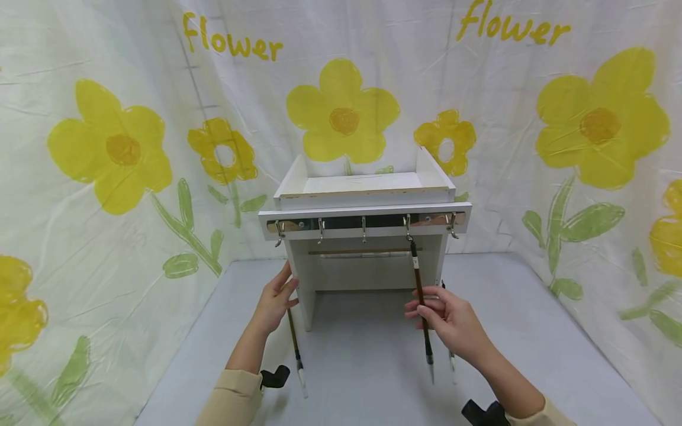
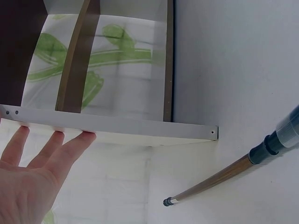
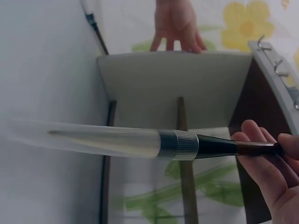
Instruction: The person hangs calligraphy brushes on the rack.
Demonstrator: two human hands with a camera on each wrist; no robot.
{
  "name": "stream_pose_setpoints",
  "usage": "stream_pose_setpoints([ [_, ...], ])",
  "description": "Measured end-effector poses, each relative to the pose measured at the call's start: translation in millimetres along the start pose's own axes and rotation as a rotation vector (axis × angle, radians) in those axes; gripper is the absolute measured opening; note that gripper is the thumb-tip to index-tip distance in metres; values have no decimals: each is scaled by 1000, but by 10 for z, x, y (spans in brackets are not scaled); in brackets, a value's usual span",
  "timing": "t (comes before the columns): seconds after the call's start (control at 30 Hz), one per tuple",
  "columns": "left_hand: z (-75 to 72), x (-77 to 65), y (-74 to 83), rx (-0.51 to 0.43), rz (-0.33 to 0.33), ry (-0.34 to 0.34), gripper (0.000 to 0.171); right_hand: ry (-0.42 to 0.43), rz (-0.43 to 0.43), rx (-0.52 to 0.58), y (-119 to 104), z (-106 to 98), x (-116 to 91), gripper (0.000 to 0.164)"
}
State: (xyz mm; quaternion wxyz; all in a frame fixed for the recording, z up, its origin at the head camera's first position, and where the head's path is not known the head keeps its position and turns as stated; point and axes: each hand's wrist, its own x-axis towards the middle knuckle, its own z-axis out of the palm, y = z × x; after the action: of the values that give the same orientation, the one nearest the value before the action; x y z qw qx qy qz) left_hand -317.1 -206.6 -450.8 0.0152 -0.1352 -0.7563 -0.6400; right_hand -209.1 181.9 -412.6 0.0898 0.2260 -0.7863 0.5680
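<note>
In the head view a brown calligraphy brush (image 1: 417,272) hangs tip down, its loop end at the fourth hook (image 1: 407,223) from the left on a white shelf unit (image 1: 367,199). The thumb and fingers of my right hand (image 1: 453,322) pinch its handle below the middle. The right wrist view has the brush (image 3: 217,146) up close, a clear cap over its pale bristles. On the other side, my left hand (image 1: 274,302) rests straight fingers against the unit's left side panel (image 2: 117,126), holding nothing.
One more capped brush (image 1: 295,343) lies on the grey table (image 1: 367,367) left of the unit. Another brush (image 1: 452,361) shows partly behind my right hand. Other hooks (image 1: 321,229) line the front rail. A flower-painted curtain (image 1: 341,35) surrounds the table.
</note>
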Motion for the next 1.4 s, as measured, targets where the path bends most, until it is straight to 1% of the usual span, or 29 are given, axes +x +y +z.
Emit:
stream_pose_setpoints([
  [0.23,12,-8,33,13,-2,-2,60,19,5,-18,119,32,61,27],
  [0.43,3,3,-4,7,-10,11,60,21,-10,-41,205,76,134,25],
  [0.63,6,9,-14,0,0,-1,62,28,-36,-115,299,106,212,28],
  [0.83,-16,26,-34,12,-13,10,62,30,-59,-174,396,131,276,29],
  [1.0,-15,33,-18,7,9,-3,61,68,-92,-223,413,113,268,33],
  [1.07,-12,31,-13,2,12,-7,61,78,-88,-238,415,97,251,37],
  [1.2,-11,14,-8,-8,2,-16,61,83,-47,-248,427,57,216,42],
  [1.4,-10,5,-2,-7,-2,-11,61,124,-18,-249,416,-25,202,39],
])
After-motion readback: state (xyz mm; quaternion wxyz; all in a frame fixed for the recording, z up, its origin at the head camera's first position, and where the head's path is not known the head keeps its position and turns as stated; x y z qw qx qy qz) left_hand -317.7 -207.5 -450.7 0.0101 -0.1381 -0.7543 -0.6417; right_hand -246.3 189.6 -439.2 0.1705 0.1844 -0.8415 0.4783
